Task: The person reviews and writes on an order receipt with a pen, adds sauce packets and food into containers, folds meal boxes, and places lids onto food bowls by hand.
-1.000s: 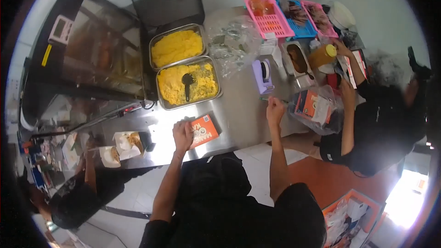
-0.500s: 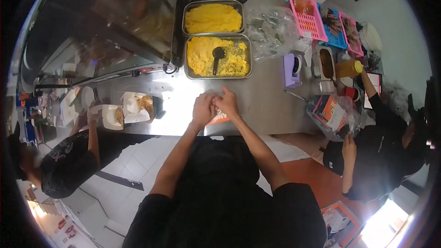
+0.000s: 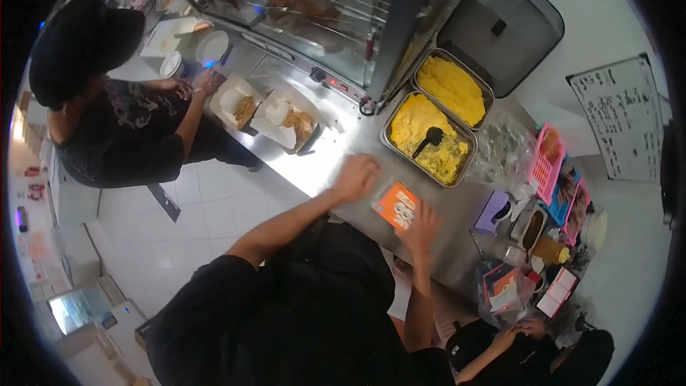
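Note:
A closed orange takeaway box [image 3: 395, 206] with white lettering lies on the steel counter in front of me. My right hand [image 3: 423, 227] grips its right edge, fingers along the side. Just left of the box, my left hand [image 3: 356, 178] hovers over the counter with fingers loosely bent and nothing visible in them. Beyond the box sits a tray of yellow rice [image 3: 411, 118], partly scooped out, with a black scoop [image 3: 429, 140] resting in it. A second, fuller rice tray [image 3: 451, 84] stands behind.
Two open food boxes [image 3: 287, 120] stand left, near a co-worker in a black cap [image 3: 86, 46]. A glass display case [image 3: 314, 21] borders the counter. Right are a plastic bag [image 3: 504, 146], a pink basket [image 3: 547, 164], a purple tape dispenser [image 3: 491, 212] and another co-worker [image 3: 500, 347].
My hands have come apart: the left has lifted off the orange box leftward, the right stays at its edge. The view has turned left. The right co-worker's arm has drawn back from the yellow-capped bottle.

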Demonstrator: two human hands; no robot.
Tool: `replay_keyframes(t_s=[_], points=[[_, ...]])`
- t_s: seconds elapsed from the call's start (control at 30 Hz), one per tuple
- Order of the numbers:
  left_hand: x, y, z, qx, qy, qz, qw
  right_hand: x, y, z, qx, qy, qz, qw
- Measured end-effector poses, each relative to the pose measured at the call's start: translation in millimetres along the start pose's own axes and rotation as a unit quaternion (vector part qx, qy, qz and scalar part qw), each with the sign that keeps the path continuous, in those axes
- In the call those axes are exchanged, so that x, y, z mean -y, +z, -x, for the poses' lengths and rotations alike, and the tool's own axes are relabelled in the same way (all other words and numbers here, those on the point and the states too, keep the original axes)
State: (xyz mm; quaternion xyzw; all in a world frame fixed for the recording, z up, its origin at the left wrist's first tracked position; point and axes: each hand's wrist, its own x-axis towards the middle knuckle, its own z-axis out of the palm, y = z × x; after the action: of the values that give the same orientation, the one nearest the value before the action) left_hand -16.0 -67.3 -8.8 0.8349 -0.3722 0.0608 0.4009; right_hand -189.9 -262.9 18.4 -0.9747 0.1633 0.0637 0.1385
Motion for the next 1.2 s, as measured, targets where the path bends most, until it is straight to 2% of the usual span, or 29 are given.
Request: replay_keyframes(t_s=[0.03, 0.07, 0.1, 0.13, 0.17, 0.2, 0.23, 0.27, 0.33, 0.37, 0.43, 0.47, 0.5, 0.57, 0.6, 0.63, 0.67, 0.7, 0.73, 0.77, 0.8, 0.83, 0.93, 0.97, 1.0, 1.13, 1.2], points=[[13.4, -21.1, -0.9, -0.015, -0.015, 0.003, 1.0, -15.3, -9.2, 8.2, 0.012, 0.026, -0.003, 1.0], [16.1, -52.3, -4.3, -0.027, -0.072, -0.034, 0.996, -34.3, -9.0, 19.2, -0.008, 0.051, 0.051, 0.997], [35.0, -66.5, 4.5, -0.111, -0.07, -0.106, 0.986, -58.5, -3.9, 33.0, -0.028, 0.075, 0.103, 0.992], [56.8, -82.2, 12.6, -0.181, -0.112, -0.106, 0.971, -97.3, 3.2, 46.2, -0.007, 0.105, 0.059, 0.993], [68.7, -103.8, 20.0, -0.163, -0.16, -0.176, 0.958, -127.6, 7.7, 55.5, 0.016, 0.138, 0.014, 0.99], [72.0, -123.0, 20.9, -0.134, -0.233, -0.22, 0.938, -132.6, -5.1, 62.7, 0.051, 0.19, 0.075, 0.978], [75.4, -133.2, 22.2, -0.129, -0.237, -0.262, 0.927, -132.0, -24.3, 69.0, 0.086, 0.24, 0.137, 0.957], [79.2, -140.2, 23.9, -0.122, -0.241, -0.302, 0.914, -142.4, -30.2, 73.7, 0.103, 0.244, 0.151, 0.952], [94.0, -143.2, 26.8, -0.009, -0.269, -0.313, 0.911, -151.1, -48.4, 71.8, 0.132, 0.252, 0.181, 0.942], [100.0, -142.6, 28.1, 0.047, -0.283, -0.314, 0.905, -150.0, -49.3, 68.5, 0.114, 0.256, 0.179, 0.943], [106.5, -147.1, 29.7, -0.031, -0.318, -0.234, 0.918, -109.6, -63.3, 54.0, 0.077, 0.269, 0.175, 0.944], [108.9, -147.7, 28.7, -0.069, -0.331, -0.192, 0.921, -91.9, -67.5, 45.1, 0.029, 0.232, 0.099, 0.967], [104.9, -149.4, 27.9, -0.159, -0.35, -0.086, 0.919, -72.3, -70.2, 35.3, -0.019, 0.194, 0.023, 0.981], [81.8, -162.3, 26.7, -0.323, -0.37, 0.129, 0.862, -26.9, -51.4, 12.8, -0.09, 0.135, -0.15, 0.975], [65.4, -169.5, 24.4, -0.334, -0.382, 0.189, 0.841, 2.3, -33.1, -1.3, -0.112, 0.113, -0.243, 0.957], [46.7, -176.0, 19.5, -0.342, -0.394, 0.248, 0.816, 52.6, -41.5, -19.7, -0.021, 0.143, -0.402, 0.904], [34.7, -175.5, 18.4, -0.347, -0.404, 0.308, 0.788, 87.4, -35.5, -34.9, 0.026, 0.063, -0.403, 0.912], [34.4, -163.8, 24.0, -0.369, -0.359, 0.396, 0.761, 120.7, -21.5, -46.6, 0.12, 0.033, -0.556, 0.822], [29.5, -161.2, 26.5, -0.375, -0.364, 0.404, 0.751, 152.0, -5.3, -57.3, 0.209, 0.055, -0.59, 0.778], [23.6, -161.6, 29.7, -0.382, -0.371, 0.412, 0.739, 185.3, -12.5, -64.4, 0.261, 0.016, -0.554, 0.79], [21.4, -163.0, 32.4, -0.39, -0.376, 0.419, 0.729, 214.7, -17.6, -69.0, 0.266, -0.039, -0.473, 0.839], [24.1, -166.1, 36.3, -0.407, -0.389, 0.409, 0.718, 225.7, 23.9, -70.1, 0.137, -0.109, -0.386, 0.906], [56.0, -182.4, 63.8, -0.478, -0.35, 0.35, 0.726, 252.9, 31.8, -77.8, -0.06, -0.217, -0.254, 0.941], [66.2, -193.4, 75.2, -0.476, -0.352, 0.331, 0.735, 256.6, 52.3, -80.4, 0.024, -0.133, -0.34, 0.931], [73.3, -206.0, 85.1, -0.474, -0.354, 0.312, 0.744, 261.9, 64.3, -81.4, 0.038, -0.099, -0.369, 0.923], [85.0, -232.4, 98.7, -0.468, -0.382, 0.285, 0.744, 284.1, 120.6, -95.0, 0.046, 0.013, -0.446, 0.894], [96.4, -229.4, 105.7, -0.465, -0.373, 0.211, 0.775, 294.4, 131.0, -104.3, 0.04, 0.057, -0.477, 0.876]])
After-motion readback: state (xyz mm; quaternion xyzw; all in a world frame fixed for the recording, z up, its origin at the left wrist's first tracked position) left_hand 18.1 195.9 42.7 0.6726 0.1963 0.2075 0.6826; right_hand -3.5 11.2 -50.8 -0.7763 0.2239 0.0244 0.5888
